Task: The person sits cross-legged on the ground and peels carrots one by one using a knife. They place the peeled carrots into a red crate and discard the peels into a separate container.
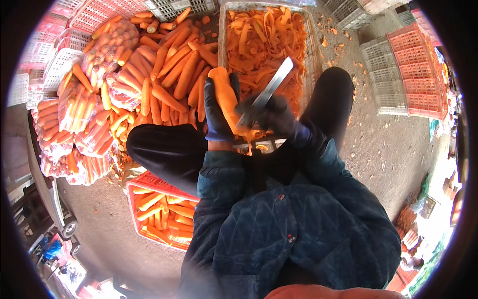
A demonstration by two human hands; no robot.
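Note:
My left hand (216, 116), in a dark glove with a blue cuff, grips a large peeled-looking carrot (223, 89) that points away from me. A flat metal peeling tool (275, 80) is in my gloved right hand (270, 114), which is blurred. Its shiny strip sticks out up and to the right, while the other end is near the carrot's lower part; whether it touches is hard to tell. Just beyond my hands is a plastic crate (315, 56) full of orange carrot peelings (261, 41).
A heap of loose carrots (179, 67) lies to the left, beside carrots in clear bags (80, 108). Near my left knee stands a red crate (130, 202) holding carrots (164, 213). Stacked crates (416, 71) stand at the right. Scraps litter the concrete floor (377, 149).

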